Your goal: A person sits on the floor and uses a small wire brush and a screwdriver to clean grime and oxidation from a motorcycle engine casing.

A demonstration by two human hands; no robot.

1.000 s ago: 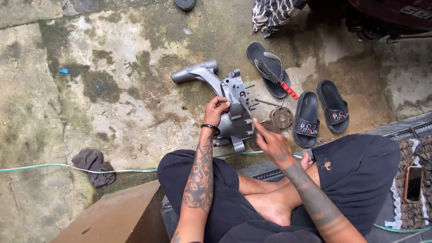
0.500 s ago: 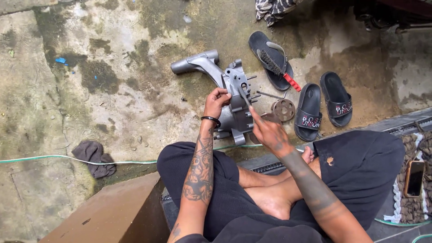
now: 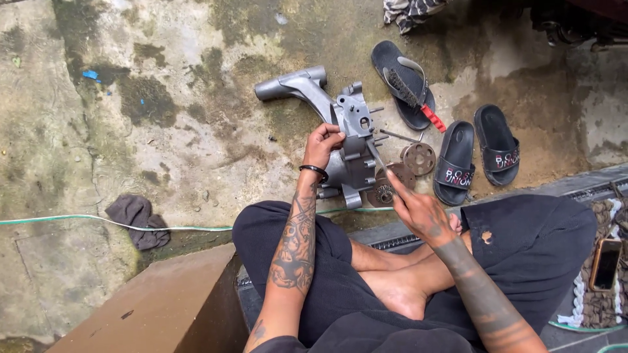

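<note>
Flat, soft daylight, no hard shadows or glare. Pretty sharp overall, slight wide-angle bend at the edges, darker around 1 o'clock.

A pair of black rubber slides (image 3: 476, 153) lies on the stained concrete floor (image 3: 163, 131); a black flip-flop (image 3: 402, 82) is near them; a dark crumpled rag (image 3: 137, 219) touches a pale green cord (image 3: 65, 220); a brown wooden box (image 3: 163, 307) stands below; a phone (image 3: 606, 263) rests on a woven mat (image 3: 598, 307).
</note>
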